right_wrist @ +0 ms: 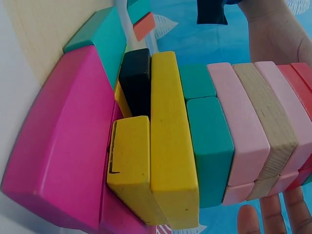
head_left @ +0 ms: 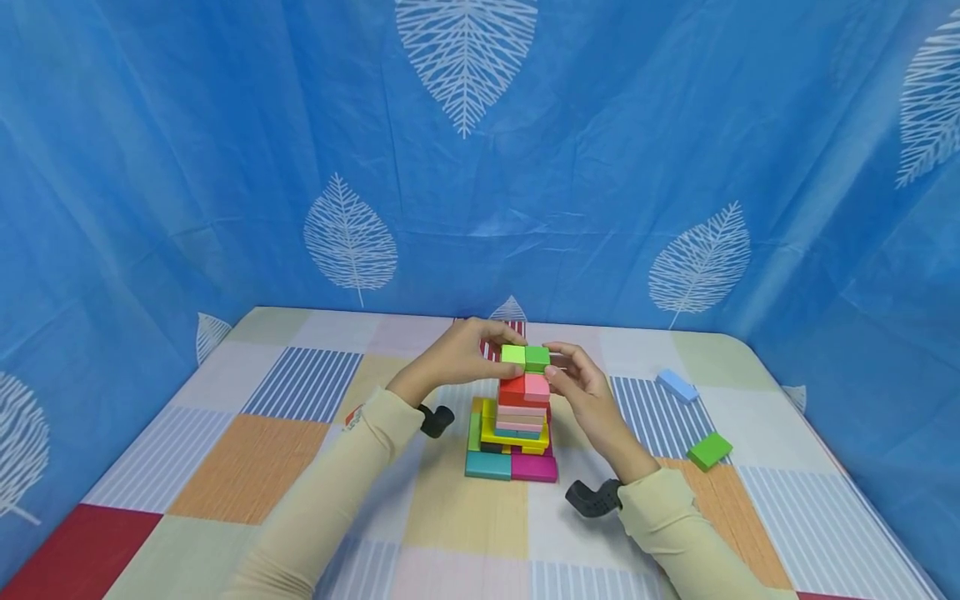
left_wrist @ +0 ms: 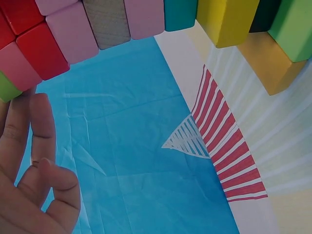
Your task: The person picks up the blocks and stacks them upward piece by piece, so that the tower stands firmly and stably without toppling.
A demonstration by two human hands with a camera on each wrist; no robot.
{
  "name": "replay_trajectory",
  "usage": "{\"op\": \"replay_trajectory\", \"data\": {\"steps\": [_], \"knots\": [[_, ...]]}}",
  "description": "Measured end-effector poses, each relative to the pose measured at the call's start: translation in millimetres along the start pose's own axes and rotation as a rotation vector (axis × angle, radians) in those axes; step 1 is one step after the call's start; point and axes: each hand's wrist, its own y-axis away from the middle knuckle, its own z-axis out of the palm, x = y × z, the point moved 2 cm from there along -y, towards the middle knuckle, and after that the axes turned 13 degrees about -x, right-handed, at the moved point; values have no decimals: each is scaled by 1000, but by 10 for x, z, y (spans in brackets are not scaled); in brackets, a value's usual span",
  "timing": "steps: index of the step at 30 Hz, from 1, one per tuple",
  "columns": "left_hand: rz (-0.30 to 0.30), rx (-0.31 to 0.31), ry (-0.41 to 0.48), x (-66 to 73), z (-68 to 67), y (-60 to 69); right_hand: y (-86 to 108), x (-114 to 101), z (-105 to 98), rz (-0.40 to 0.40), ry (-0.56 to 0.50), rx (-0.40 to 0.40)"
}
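Observation:
A tower of wooden blocks stands upright on the table in the head view. Its base shows a teal block (head_left: 487,466) and a magenta block (head_left: 534,468); yellow, teal, pink and bare-wood layers rise above a black block (right_wrist: 135,80). Near the top lie a red block (head_left: 512,392) and a pink one (head_left: 537,387). On the topmost layer, my left hand (head_left: 459,354) pinches a light green block (head_left: 513,355) between thumb and fingers. Beside it, touching, is a green block (head_left: 537,359), pinched from the right by my right hand (head_left: 588,392).
Right of the tower, a light blue block (head_left: 677,386) and another green block (head_left: 709,451) lie apart on the patchwork tablecloth (head_left: 465,517). A blue curtain (head_left: 480,208) with white leaves hangs behind the table. Each wrist carries a black camera mount (head_left: 594,498).

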Motion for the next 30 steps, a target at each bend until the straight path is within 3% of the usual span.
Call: {"op": "replay_trajectory", "data": {"steps": [10,16,19,25,30], "knots": [[14,8,-6,-4,-15,21,-9,2,-8,-32,6,-29],[38,15,13,-35,-72,128,1,58,-72,-50,26,-113],[43,38,14,-49,-162,317,6,106,-121,-48,31,-176],[60,116,-6,-138,-379,862,10,180,-174,-37,17,-270],[-3,74,25,-282,-400,1303,32,205,-188,-48,50,-277]]}}
